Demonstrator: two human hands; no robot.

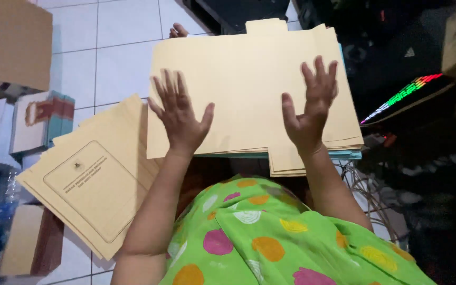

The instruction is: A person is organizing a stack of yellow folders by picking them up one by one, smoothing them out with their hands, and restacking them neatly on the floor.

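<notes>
In the centre of the frame, the left hand and right hand hovered with fingers spread open, holding nothing, above the stack of tan folders. A second folder pile lay at lower left, apparently already sorted.

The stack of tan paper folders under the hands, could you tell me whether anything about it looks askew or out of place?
Slightly. The stack of tan paper folders is unevenly squared: lower sheets jut out at its near edge and right corner. Both hands, left hand and right hand, are spread open above it. The second pile of printed tan folders lies fanned.
</notes>
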